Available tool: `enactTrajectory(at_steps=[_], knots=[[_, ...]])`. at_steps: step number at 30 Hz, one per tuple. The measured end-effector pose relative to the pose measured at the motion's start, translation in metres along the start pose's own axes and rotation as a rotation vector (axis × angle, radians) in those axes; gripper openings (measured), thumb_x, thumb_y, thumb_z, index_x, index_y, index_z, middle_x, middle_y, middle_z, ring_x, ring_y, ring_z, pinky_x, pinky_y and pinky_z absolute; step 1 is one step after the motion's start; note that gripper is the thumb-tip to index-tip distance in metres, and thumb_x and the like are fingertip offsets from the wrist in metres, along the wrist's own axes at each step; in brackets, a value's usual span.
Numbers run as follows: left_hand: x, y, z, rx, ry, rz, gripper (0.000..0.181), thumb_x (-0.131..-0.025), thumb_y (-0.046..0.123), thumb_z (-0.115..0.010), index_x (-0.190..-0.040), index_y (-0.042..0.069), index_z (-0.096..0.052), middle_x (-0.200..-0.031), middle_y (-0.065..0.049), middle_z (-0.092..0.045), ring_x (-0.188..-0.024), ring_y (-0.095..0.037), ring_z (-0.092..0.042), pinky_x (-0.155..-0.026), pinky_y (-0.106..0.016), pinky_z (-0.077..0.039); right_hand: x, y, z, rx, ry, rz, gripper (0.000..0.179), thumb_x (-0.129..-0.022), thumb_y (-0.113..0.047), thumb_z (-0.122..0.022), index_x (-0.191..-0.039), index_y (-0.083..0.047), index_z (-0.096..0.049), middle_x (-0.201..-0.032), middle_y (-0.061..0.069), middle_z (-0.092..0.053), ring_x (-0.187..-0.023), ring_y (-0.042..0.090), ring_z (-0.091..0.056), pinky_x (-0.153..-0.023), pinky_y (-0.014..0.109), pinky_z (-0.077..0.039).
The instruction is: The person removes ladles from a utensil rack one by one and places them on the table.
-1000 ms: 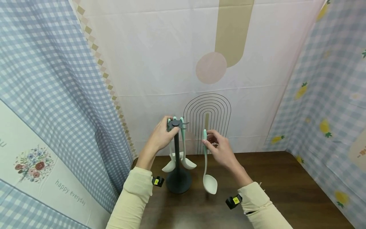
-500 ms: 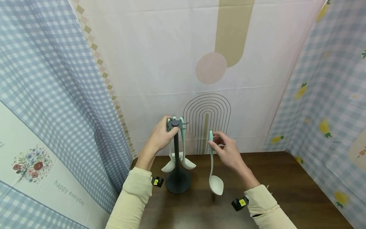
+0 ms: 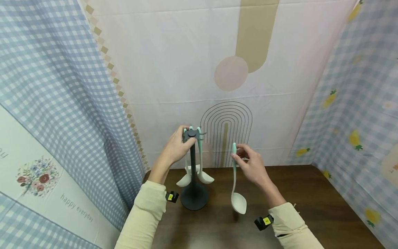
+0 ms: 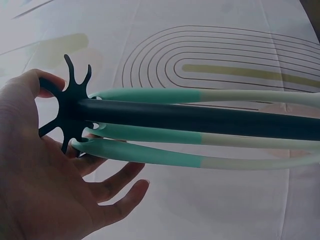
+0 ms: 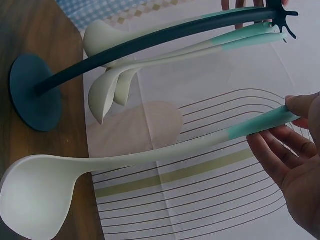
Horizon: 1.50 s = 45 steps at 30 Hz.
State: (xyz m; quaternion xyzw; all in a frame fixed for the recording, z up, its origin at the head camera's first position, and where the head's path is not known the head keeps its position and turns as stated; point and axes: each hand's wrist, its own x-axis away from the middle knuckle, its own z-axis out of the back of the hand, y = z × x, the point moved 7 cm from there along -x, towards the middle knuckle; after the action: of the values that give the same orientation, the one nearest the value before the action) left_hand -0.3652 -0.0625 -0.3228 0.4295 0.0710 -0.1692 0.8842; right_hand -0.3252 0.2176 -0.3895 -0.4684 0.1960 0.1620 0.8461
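Note:
My left hand [image 3: 175, 148] grips the hooked top of a dark utensil stand [image 3: 195, 199], thumb on the near side. Three white utensils with mint-green handles hang from its hooks; one has a spoon-like head [image 3: 205, 177]. In the left wrist view their green handles [image 4: 160, 151] hang beside the dark pole [image 4: 210, 119]. To the right, my right hand [image 3: 253, 166] pinches the green handle end of a white ladle [image 3: 239, 203] between thumb and fingers. The ladle hangs bowl down, apart from the stand. In the right wrist view its deep bowl [image 5: 37, 197] shows.
The stand rests on a dark wooden table [image 3: 295, 207]. A white patterned cloth [image 3: 174, 69] hangs behind it. Blue checked curtains [image 3: 62, 69] close in the left side, and a pineapple-print cloth [image 3: 357, 114] the right.
My right hand has carried the ladle to the right, farther from the stand. My left hand has kept its grip on the stand's top.

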Motion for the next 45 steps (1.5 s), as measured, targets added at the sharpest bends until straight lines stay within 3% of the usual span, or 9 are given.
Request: enactTrajectory(at_steps=[24,31,45], knots=[[0.000,0.001,0.000,0.013,0.009,0.013,0.061,-0.098,0.042,-0.055,-0.151,0.014,-0.046,-0.141,-0.013,-0.057,-0.112,-0.033,-0.059,-0.094,-0.051,-0.051,0.005,0.018,0.030,0.118,0.026,0.021,0.032,-0.101,-0.018,-0.075,-0.128,-0.005,-0.066,-0.097,0.006,-0.072,-0.083,0.020,-0.070,-0.071,0.029,-0.058],[0.000,-0.001,-0.001,0.010,0.005,0.012,0.061,-0.098,0.043,-0.055,-0.151,0.013,-0.046,-0.142,-0.013,-0.057,-0.114,-0.032,-0.059,-0.095,-0.052,-0.050,0.007,0.027,0.038,0.142,0.036,0.013,0.031,-0.100,-0.017,-0.075,-0.128,-0.005,-0.066,-0.095,0.007,-0.072,-0.083,0.022,-0.071,-0.064,0.029,-0.054],[-0.001,0.001,-0.003,0.014,0.006,0.012,0.059,-0.099,0.041,-0.056,-0.151,0.015,-0.046,-0.141,-0.013,-0.057,-0.110,-0.033,-0.059,-0.092,-0.051,-0.050,0.009,0.040,0.048,0.170,0.046,-0.010,0.029,-0.101,-0.019,-0.075,-0.126,-0.006,-0.067,-0.093,0.006,-0.073,-0.082,0.022,-0.070,-0.063,0.030,-0.051]])
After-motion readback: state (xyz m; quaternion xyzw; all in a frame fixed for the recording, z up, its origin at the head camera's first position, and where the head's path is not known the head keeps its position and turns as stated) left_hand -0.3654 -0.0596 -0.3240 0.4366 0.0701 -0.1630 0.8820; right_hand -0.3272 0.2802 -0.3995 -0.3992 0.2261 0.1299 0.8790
